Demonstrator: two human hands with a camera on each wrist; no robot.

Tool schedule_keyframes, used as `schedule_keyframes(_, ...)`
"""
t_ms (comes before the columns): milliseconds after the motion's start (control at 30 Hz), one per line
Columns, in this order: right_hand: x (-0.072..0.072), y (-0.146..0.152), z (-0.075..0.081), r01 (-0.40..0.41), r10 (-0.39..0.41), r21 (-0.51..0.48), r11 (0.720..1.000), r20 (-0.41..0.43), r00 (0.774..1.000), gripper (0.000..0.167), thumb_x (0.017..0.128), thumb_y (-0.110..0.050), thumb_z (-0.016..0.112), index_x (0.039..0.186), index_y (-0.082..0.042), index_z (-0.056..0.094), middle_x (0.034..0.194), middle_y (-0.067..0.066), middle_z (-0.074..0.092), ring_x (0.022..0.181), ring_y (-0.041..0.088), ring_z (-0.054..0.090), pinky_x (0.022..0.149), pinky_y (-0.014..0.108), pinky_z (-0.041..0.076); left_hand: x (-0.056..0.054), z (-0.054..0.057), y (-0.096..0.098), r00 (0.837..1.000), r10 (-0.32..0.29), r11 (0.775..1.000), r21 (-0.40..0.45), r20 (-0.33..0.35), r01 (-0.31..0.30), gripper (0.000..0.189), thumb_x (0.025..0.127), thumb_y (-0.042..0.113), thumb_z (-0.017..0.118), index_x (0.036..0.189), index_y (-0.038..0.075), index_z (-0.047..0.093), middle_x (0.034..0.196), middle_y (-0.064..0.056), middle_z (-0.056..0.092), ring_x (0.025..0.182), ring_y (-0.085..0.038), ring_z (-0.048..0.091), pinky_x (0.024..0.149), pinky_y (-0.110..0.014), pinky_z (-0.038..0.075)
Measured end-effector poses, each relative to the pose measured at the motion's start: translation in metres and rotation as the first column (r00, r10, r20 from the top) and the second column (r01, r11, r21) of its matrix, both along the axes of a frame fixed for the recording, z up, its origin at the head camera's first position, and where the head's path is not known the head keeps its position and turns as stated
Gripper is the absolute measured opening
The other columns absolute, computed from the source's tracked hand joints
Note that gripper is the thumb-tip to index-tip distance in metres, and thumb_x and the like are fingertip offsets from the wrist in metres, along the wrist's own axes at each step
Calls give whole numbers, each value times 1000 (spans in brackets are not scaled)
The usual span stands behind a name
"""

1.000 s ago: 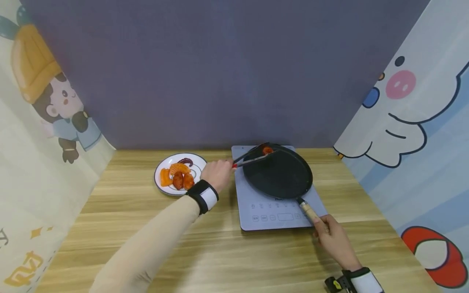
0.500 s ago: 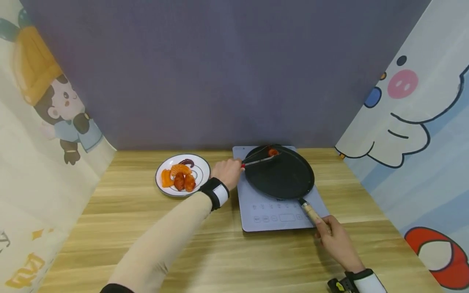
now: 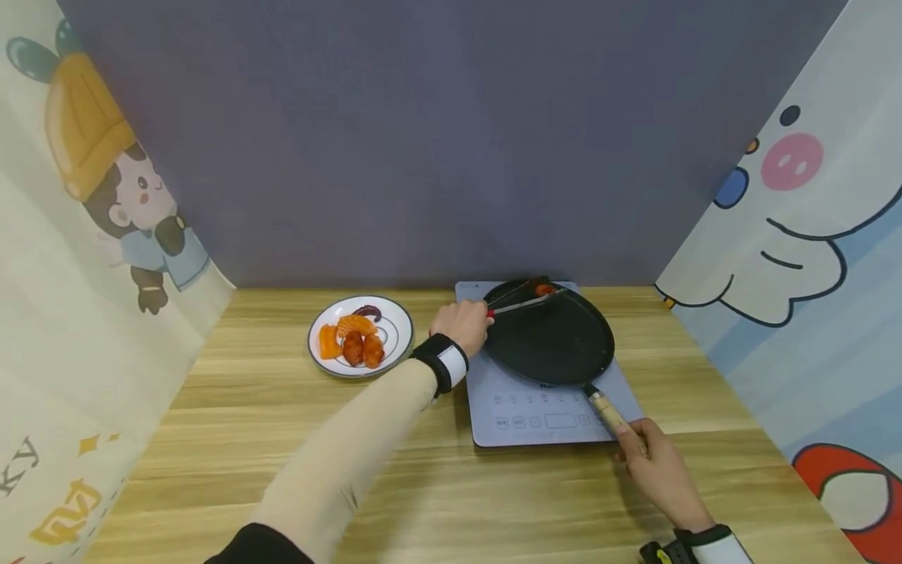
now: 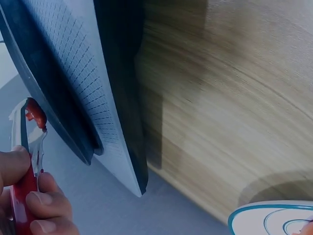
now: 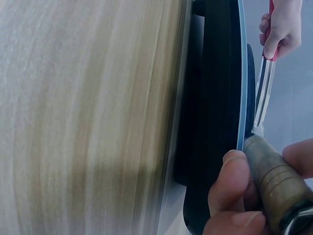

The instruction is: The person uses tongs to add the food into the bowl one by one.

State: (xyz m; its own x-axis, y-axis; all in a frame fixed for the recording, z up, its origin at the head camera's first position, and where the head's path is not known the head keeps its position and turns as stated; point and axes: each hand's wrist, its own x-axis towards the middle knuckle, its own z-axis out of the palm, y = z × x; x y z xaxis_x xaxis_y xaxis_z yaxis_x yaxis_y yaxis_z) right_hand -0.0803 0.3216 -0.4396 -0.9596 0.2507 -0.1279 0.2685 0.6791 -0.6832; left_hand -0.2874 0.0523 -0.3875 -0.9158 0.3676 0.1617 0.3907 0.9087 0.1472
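My left hand (image 3: 461, 325) grips the red handle of metal tongs (image 3: 524, 303), whose tips reach over the far part of the black frying pan (image 3: 553, 345). Between the tong tips is a small reddish-orange piece of food (image 3: 545, 290), also seen as a red piece (image 4: 35, 113) in the left wrist view. The pan sits on a white induction cooktop (image 3: 521, 427). Its wooden handle (image 3: 609, 413) points toward the front right, and my right hand (image 3: 658, 466) holds it. In the right wrist view, thumb and fingers wrap around that handle (image 5: 279, 181).
Left of the cooktop stands a white plate (image 3: 398, 329) with a dark rim. On it lie two brown-red meat pieces (image 3: 362, 348), orange slices (image 3: 329, 342) and a dark curled tentacle (image 3: 369, 312). A grey panel (image 3: 451, 157) rises behind the wooden table (image 3: 247, 415).
My left hand and the tongs have moved right, carrying the food piece farther over the pan. The right hand keeps hold of the pan handle. The head view has shifted slightly.
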Motion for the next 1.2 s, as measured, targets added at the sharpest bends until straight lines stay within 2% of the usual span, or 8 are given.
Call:
schedule_keyframes(167,-2,2,0,-4,4,6,1000,15,1000,39,111,-33,42,119,4,50,90,12,66,62,13,55,55,28,43,-4,-4,3,1000,8,1000,1,30,-8,29,104,39,59,101,16,76,101,-6,78,85,-26,75,68,-44,59)
schedule_keyframes(633,0,2,1,0,-1,16,1000,24,1000,43,110,-37,41,119,4,50,90,12,66,59,13,54,52,28,41,-6,-10,5,999,6,1000,16,32,-7,27,103,37,61,100,16,77,101,-6,78,85,-25,75,68,-43,59)
schedule_keyframes(767,1,0,2,-4,4,22,1000,3,1000,42,110,-37,42,117,3,51,89,12,66,58,13,54,52,28,42,-7,-10,2,1000,-2,1000,2,25,2,28,103,38,60,101,14,76,100,-7,78,84,-26,74,68,-43,59)
schedule_keyframes(1000,1,1,3,-13,12,21,1000,12,1000,44,110,-38,41,119,4,50,90,13,67,59,13,55,53,28,43,-6,-11,-5,999,-9,1000,-4,44,9,32,103,40,60,105,11,73,100,-8,77,85,-26,75,70,-43,59)
schedule_keyframes(1200,1,1,2,-12,12,19,1000,8,1000,43,110,-38,41,117,3,50,89,11,66,59,13,54,53,28,42,-2,-8,-13,999,-25,1000,-3,35,26,32,103,39,60,104,10,73,99,-10,77,84,-27,75,68,-44,59)
